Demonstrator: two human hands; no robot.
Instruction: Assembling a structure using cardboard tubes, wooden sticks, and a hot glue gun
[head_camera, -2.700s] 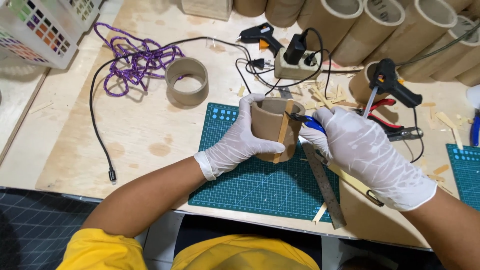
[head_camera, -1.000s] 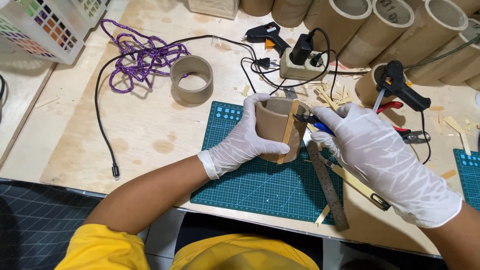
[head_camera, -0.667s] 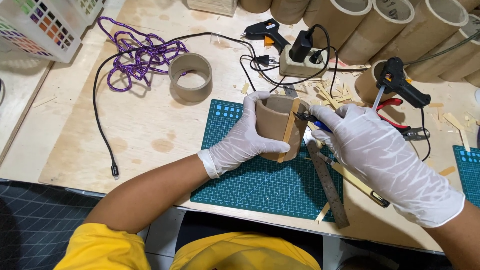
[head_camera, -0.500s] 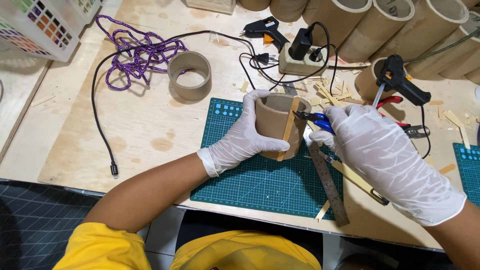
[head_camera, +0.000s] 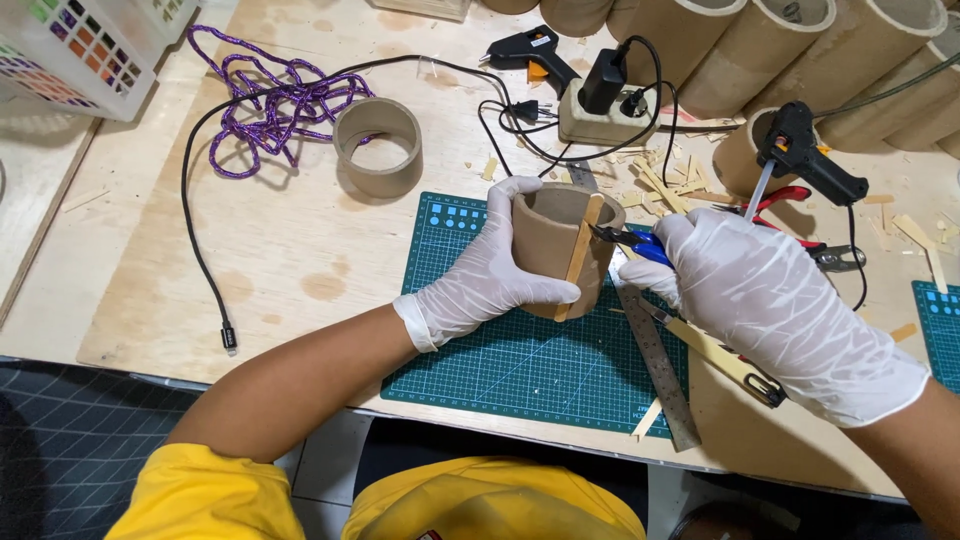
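- The left hand (head_camera: 490, 285), in a white glove, is wrapped around a short cardboard tube (head_camera: 560, 250), fingers curled over its left wall, thumb at the rim.
- The tube stands upright on the green cutting mat (head_camera: 520, 350), at 3 o'clock of the left hand.
- A flat wooden stick (head_camera: 581, 255) lies against the tube's outer wall, running from rim to base.
- The right hand (head_camera: 760, 300), also gloved, is closed around blue-handled pliers (head_camera: 630, 240); their tip touches the stick near the rim.
- The tube sits at 9 o'clock of the right hand, just beside it.
- A steel ruler (head_camera: 655, 360) lies on the mat at 5 o'clock of the tube.
- A second cardboard ring (head_camera: 378, 148) rests at 10 o'clock, well apart.
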